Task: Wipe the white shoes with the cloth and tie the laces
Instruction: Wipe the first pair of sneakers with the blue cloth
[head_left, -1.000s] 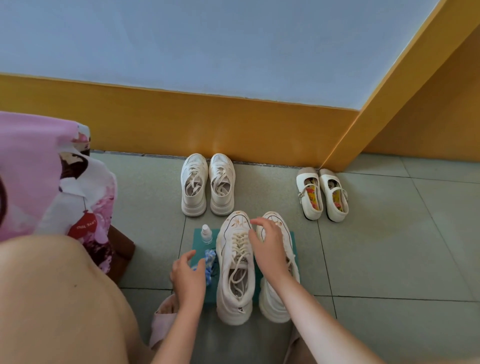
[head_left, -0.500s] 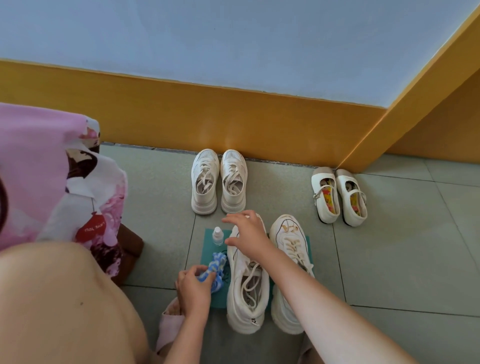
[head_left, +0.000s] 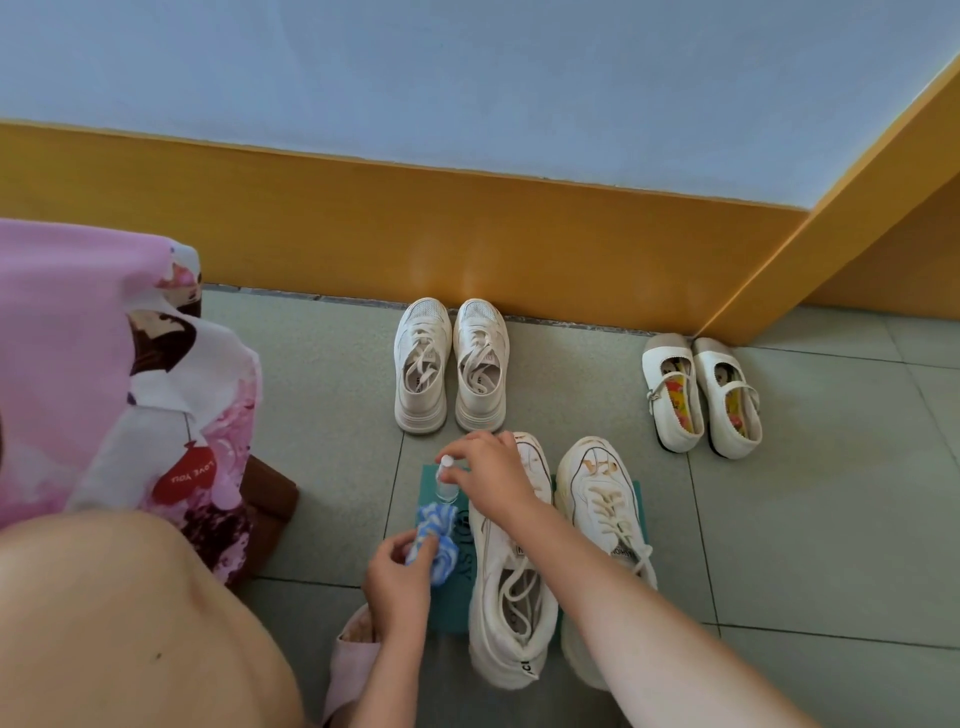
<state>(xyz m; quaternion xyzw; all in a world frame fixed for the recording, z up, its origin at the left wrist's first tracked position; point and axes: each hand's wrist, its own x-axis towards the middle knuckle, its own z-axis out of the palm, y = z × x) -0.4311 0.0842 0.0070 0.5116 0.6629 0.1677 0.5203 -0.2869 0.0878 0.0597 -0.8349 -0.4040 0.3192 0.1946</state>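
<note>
Two white chunky sneakers with loose laces stand on a teal mat (head_left: 448, 608) on the floor: the left shoe (head_left: 511, 608) and the right shoe (head_left: 605, 493). A crumpled blue and white cloth (head_left: 439, 540) is held in my left hand (head_left: 397, 577), just left of the left shoe. My right hand (head_left: 491, 475) reaches across that shoe's toe and pinches the white cap of a small clear bottle (head_left: 445, 480) standing on the mat's far left corner.
A second pair of white sneakers (head_left: 449, 364) stands near the orange skirting. White strap shoes (head_left: 701, 397) sit by the wall corner at right. A pink patterned fabric (head_left: 130, 389) over brown furniture lies to the left, and my knee fills the lower left.
My right hand moved left from the right shoe, over the left shoe's toe, to the bottle cap. My left hand picked up the cloth and bunched it.
</note>
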